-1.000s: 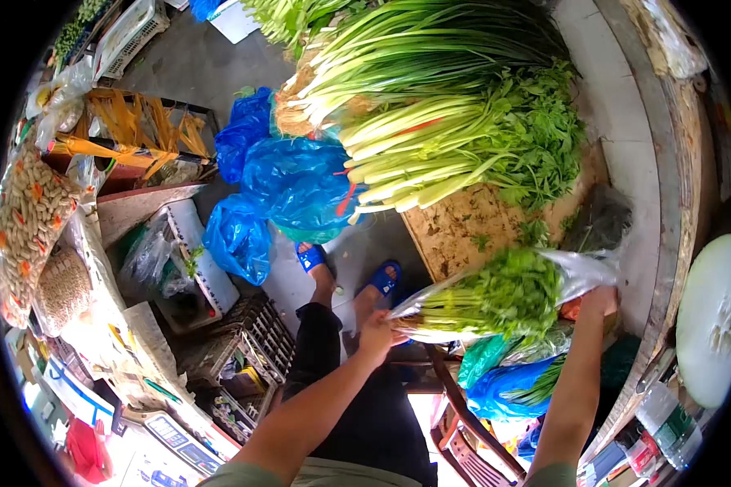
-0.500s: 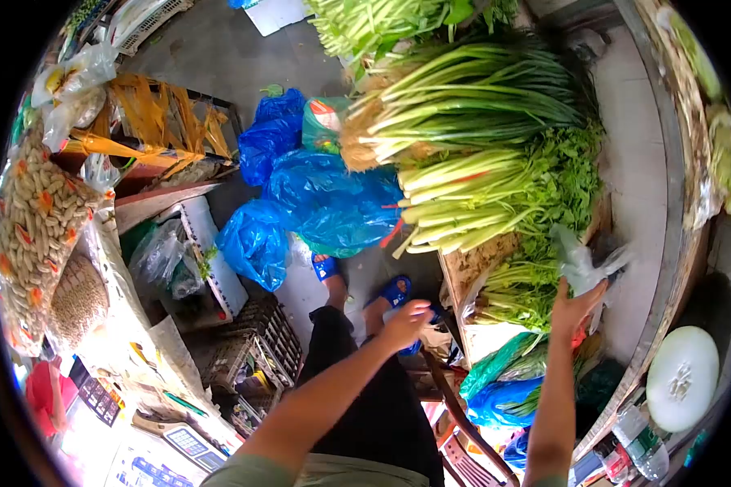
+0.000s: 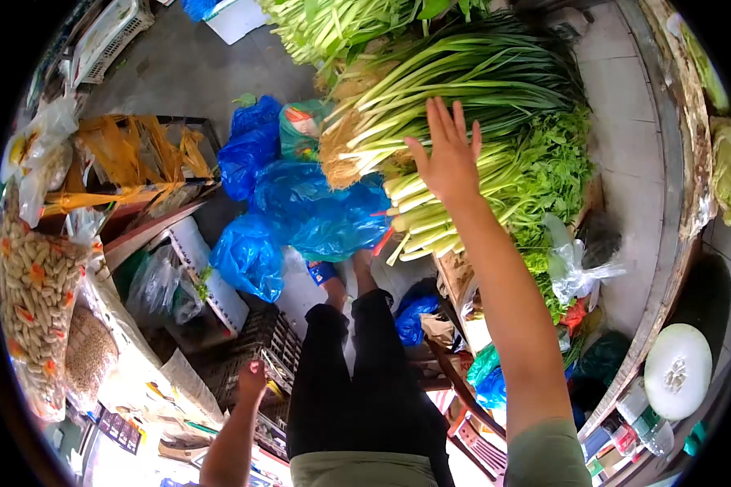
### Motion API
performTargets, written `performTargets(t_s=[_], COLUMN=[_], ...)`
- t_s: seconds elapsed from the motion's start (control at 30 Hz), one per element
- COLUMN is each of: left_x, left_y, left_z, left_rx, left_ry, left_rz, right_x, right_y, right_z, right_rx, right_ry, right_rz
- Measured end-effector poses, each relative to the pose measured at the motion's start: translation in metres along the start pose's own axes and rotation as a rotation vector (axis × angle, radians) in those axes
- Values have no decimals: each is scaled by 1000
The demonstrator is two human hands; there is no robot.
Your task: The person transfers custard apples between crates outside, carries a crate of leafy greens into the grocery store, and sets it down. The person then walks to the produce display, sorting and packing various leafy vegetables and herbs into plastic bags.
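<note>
My right hand (image 3: 450,158) is spread open over the bundles of green vegetables, with nothing in it. Long green onions (image 3: 495,69) lie beyond and under its fingertips. Pale-stalked celery (image 3: 422,211) with leafy tops lies beside the wrist. A clear plastic bag (image 3: 570,264) rests by the leaves at the right edge of the pile, apart from my hand. Low on the left, my left hand (image 3: 252,383) hangs near a dark plastic crate (image 3: 270,333). Its fingers look curled in, and I see nothing in them.
Blue plastic bags (image 3: 317,207) lie on the floor before my feet. A bag of peanut-like pods (image 3: 36,300) stands at the left beside a taped box (image 3: 138,154). At the right, a cut white melon (image 3: 678,369) sits beyond a wooden ledge (image 3: 666,276). A red chair (image 3: 479,442) is below.
My right hand has left the clear plastic bag and moved up and left over the vegetables, opening out. My left hand has swung down and left, away from my knees. The view has shifted slightly.
</note>
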State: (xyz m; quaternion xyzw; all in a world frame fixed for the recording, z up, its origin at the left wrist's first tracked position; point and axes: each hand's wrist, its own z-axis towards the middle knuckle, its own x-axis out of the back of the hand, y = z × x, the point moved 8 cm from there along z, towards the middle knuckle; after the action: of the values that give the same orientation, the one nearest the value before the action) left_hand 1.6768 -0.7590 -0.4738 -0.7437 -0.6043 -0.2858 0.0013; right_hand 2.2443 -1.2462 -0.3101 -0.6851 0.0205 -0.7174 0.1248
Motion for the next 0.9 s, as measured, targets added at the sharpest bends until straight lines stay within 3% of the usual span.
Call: performTargets(t_s=[0.03, 0.07, 0.13, 0.2, 0.23, 0.27, 0.33, 0.37, 0.4, 0.47, 0.53, 0.57, 0.73, 0.8, 0.9], left_x=[-16, -27, -75, -88, -95, -100, -107, -103, -101, -100, -101, -104, -117, -117, -117], left_y=[-19, 27, -16, 48, 50, 56, 60, 71, 70, 75, 65, 68, 78, 91, 102], left_z=[-4, -37, -49, -84, -83, -88, -98, -101, -104, -106, -110, -112, -115, -117, -120], left_rx=[196, 258, 486, 188, -5, 6, 215, 77, 85, 170, 224, 215, 172, 206, 257], left_ry=[-93, -44, -291, -130, -135, -132, -87, -6, 0, -30, -24, -33, -12, -36, -43], left_rz=[-363, -408, -873, -253, 97, 92, 67, 84, 89, 154, 150, 97, -72, -42, 20], right_x=[-13, -18, -23, -33, -41, -48, -48, -46, -43, -28, 0, 12, -10, -23, -24], right_y=[4, 5, 7, 12, 17, 22, 19, 17, 16, 11, 13, 7, 16, 18, 22], right_z=[0, -8, -29, -47, -55, -58, -53, -49, -45, -33, -19, -12, 34, 49, 59], right_rx=[0, -3, -74, -96, -126, -158, -123, -131, -144, -135, -241, -170, -79, -85, -82], right_ry=[-19, -30, -55, -109, -150, -194, -127, -121, -114, 7, 183, 313, 249, 70, 29], right_rz=[-85, -90, -112, -85, -70, -56, -30, -27, -23, 3, 289, 184, 106, 15, -36])
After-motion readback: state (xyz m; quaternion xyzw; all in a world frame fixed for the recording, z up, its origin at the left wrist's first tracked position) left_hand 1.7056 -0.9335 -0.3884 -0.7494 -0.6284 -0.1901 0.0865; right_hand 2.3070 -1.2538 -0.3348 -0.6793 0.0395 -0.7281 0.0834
